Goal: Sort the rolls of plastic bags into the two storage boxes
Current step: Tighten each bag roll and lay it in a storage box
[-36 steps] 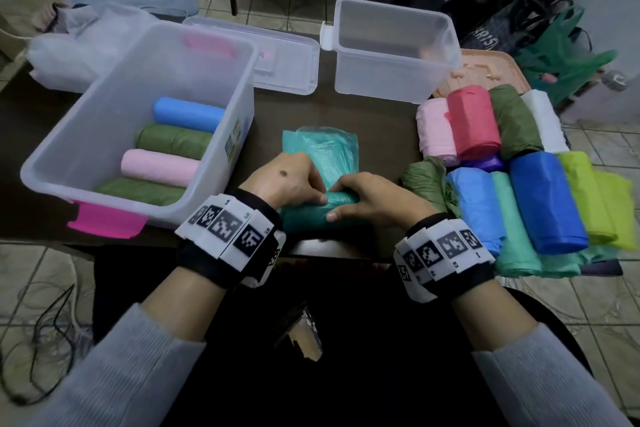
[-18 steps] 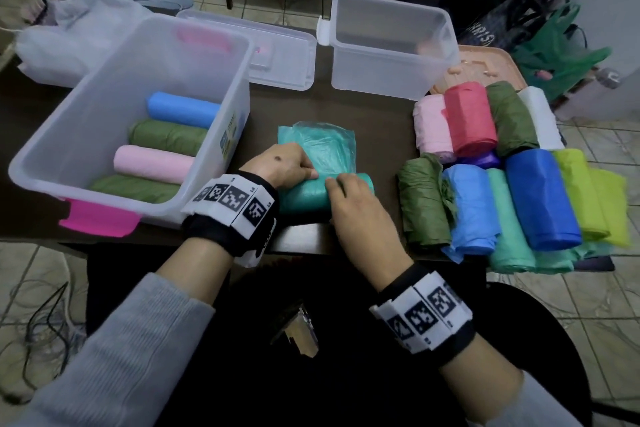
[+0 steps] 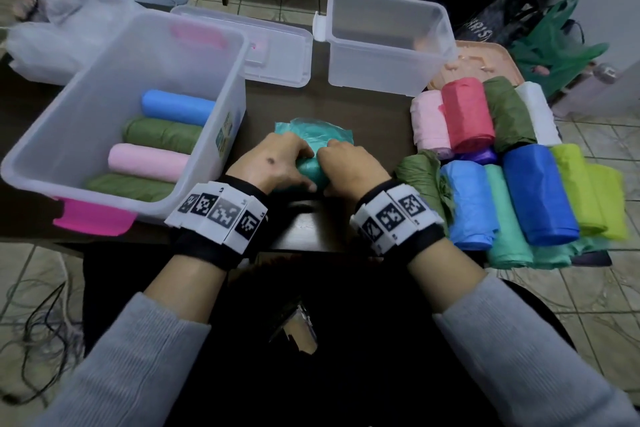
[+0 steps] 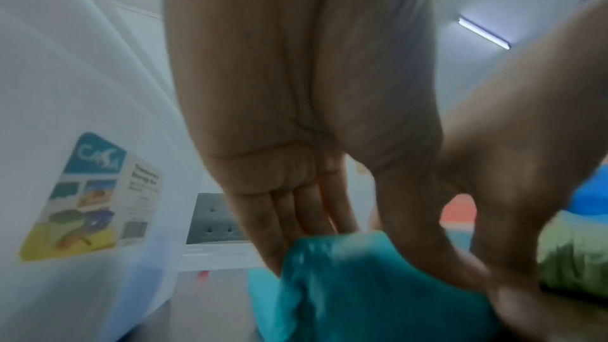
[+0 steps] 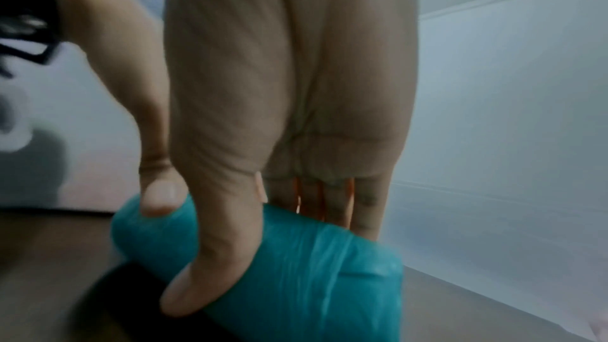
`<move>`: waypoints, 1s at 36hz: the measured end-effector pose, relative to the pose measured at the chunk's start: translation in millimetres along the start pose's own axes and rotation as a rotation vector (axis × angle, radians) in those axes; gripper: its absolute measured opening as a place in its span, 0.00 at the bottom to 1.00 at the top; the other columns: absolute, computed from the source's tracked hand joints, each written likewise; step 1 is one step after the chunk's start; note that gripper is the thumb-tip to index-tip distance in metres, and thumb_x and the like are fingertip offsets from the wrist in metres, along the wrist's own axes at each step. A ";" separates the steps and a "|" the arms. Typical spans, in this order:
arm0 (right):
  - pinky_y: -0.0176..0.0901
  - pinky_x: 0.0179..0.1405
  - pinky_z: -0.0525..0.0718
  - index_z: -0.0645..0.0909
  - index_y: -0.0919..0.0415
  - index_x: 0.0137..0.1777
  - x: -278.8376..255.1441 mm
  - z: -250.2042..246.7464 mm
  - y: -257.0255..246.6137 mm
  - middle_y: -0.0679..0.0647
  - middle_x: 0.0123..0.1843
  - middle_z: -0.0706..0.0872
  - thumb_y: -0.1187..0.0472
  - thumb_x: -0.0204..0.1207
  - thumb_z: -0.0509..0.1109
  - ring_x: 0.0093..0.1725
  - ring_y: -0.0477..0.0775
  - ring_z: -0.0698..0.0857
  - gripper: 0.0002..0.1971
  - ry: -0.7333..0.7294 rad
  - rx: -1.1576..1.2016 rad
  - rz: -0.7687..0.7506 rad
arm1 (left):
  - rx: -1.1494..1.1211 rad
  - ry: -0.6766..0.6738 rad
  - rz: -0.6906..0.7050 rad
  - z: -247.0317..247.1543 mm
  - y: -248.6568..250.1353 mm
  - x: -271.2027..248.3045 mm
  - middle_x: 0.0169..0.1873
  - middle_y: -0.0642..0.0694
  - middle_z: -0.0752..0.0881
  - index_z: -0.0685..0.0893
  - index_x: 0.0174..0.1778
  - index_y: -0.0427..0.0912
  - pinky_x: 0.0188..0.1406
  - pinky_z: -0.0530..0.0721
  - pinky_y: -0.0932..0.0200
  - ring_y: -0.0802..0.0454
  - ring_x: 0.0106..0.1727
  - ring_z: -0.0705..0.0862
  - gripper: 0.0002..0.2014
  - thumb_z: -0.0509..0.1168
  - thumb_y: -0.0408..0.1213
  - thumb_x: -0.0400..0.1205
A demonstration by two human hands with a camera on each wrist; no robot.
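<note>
A teal roll of plastic bags (image 3: 309, 173) lies near the front edge of the dark table (image 3: 367, 121), its loose end (image 3: 313, 130) spread out behind it. My left hand (image 3: 294, 163) and right hand (image 3: 334, 163) both grip it side by side, fingers over the top and thumbs on the near side. The right wrist view shows my right hand (image 5: 263, 191) with the thumb pressing the teal roll (image 5: 312, 269). In the left wrist view, my left hand (image 4: 329, 217) reaches down behind the teal plastic (image 4: 345, 282). The large clear box (image 3: 227, 90) on the left holds blue, green and pink rolls. An empty smaller box (image 3: 388, 76) stands behind.
Several rolls in many colours (image 3: 502, 163) are piled on the right, some overhanging the table's front edge. A clear lid (image 3: 280, 55) lies behind the large box, and a peach lid (image 3: 485, 62) behind the pile. Bags sit on the floor at the back right.
My right wrist has swung back in beside the left. Both hands have pushed the teal roll a little away from me, and less of its loose end shows.
</note>
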State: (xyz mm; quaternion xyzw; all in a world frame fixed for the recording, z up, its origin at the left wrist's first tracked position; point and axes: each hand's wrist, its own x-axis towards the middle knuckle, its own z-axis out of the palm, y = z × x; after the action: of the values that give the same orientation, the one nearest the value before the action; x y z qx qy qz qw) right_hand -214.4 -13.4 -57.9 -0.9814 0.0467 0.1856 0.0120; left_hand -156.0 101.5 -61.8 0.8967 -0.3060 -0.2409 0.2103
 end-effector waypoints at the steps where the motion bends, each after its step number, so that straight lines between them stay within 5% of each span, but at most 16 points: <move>1: 0.50 0.62 0.74 0.74 0.64 0.68 2.2 -2.7 2.1 0.61 0.67 0.76 0.61 0.75 0.72 0.67 0.61 0.77 0.23 -0.017 0.021 -0.001 | 0.007 0.009 0.002 0.1 -0.8 0.0 0.57 0.44 0.87 0.84 0.63 0.44 0.52 0.75 0.64 0.49 0.59 0.82 0.24 0.77 0.39 0.71; 11: 0.44 0.51 0.74 0.67 0.62 0.66 -18.3 3.4 11.9 0.60 0.64 0.77 0.59 0.69 0.77 0.62 0.60 0.79 0.29 -0.080 0.287 0.037 | 0.020 -0.176 -0.029 -5.6 0.0 6.6 0.53 0.48 0.88 0.86 0.61 0.48 0.57 0.80 0.59 0.54 0.51 0.83 0.21 0.77 0.41 0.72; 15: 0.55 0.57 0.78 0.66 0.63 0.65 -36.2 18.3 3.4 0.61 0.65 0.67 0.61 0.64 0.80 0.61 0.64 0.75 0.33 0.065 0.221 0.029 | 0.036 -0.274 -0.024 -0.5 -0.9 6.6 0.53 0.51 0.88 0.86 0.61 0.51 0.63 0.80 0.52 0.52 0.55 0.84 0.20 0.75 0.43 0.73; 18: 0.50 0.58 0.72 0.69 0.59 0.65 -43.5 24.9 1.9 0.56 0.64 0.72 0.56 0.70 0.76 0.65 0.59 0.72 0.27 0.188 0.039 -0.011 | 0.031 -0.306 -0.020 0.1 -0.6 6.7 0.52 0.51 0.88 0.86 0.61 0.50 0.63 0.80 0.51 0.52 0.54 0.85 0.18 0.74 0.43 0.74; 21: 0.49 0.60 0.71 0.72 0.58 0.67 -43.3 24.5 6.9 0.55 0.65 0.75 0.54 0.72 0.74 0.67 0.57 0.72 0.25 0.171 0.115 -0.013 | -0.001 -0.353 -0.037 -2.0 -0.2 6.4 0.53 0.51 0.88 0.85 0.63 0.48 0.64 0.80 0.51 0.52 0.55 0.85 0.18 0.72 0.43 0.77; 24: 0.51 0.65 0.74 0.74 0.59 0.70 -35.3 20.1 13.1 0.58 0.64 0.77 0.55 0.73 0.74 0.67 0.59 0.74 0.26 0.088 0.245 -0.009 | -0.017 -0.220 -0.053 -2.0 0.3 5.9 0.60 0.47 0.85 0.82 0.67 0.46 0.66 0.76 0.58 0.51 0.61 0.83 0.23 0.73 0.43 0.76; 27: 0.45 0.65 0.73 0.76 0.59 0.71 -24.8 13.1 21.3 0.60 0.66 0.78 0.56 0.74 0.73 0.67 0.61 0.76 0.25 0.013 0.300 -0.023 | -0.069 -0.019 -0.031 -1.8 0.6 2.4 0.55 0.46 0.86 0.86 0.61 0.46 0.54 0.73 0.65 0.54 0.54 0.81 0.20 0.76 0.42 0.73; 31: 0.39 0.57 0.72 0.78 0.57 0.70 -10.3 5.9 34.2 0.56 0.64 0.82 0.54 0.77 0.70 0.64 0.56 0.80 0.21 -0.080 0.386 -0.039 | -0.163 -0.031 -0.030 2.1 -0.9 -0.6 0.53 0.49 0.87 0.86 0.61 0.46 0.53 0.73 0.67 0.58 0.51 0.81 0.19 0.74 0.44 0.75; 36: 0.41 0.60 0.76 0.80 0.55 0.68 3.4 -2.5 46.2 0.53 0.62 0.84 0.49 0.72 0.75 0.59 0.49 0.81 0.25 -0.184 0.470 -0.030 | -0.202 -0.035 -0.024 2.3 -2.5 1.5 0.57 0.45 0.88 0.86 0.62 0.45 0.53 0.73 0.67 0.59 0.51 0.81 0.18 0.73 0.42 0.76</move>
State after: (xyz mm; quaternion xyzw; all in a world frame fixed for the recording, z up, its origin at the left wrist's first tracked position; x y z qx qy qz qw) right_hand -214.8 -59.8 -57.1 -0.9312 0.0727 0.2582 0.2467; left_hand -155.1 101.8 -65.3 0.8701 -0.2732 -0.2887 0.2912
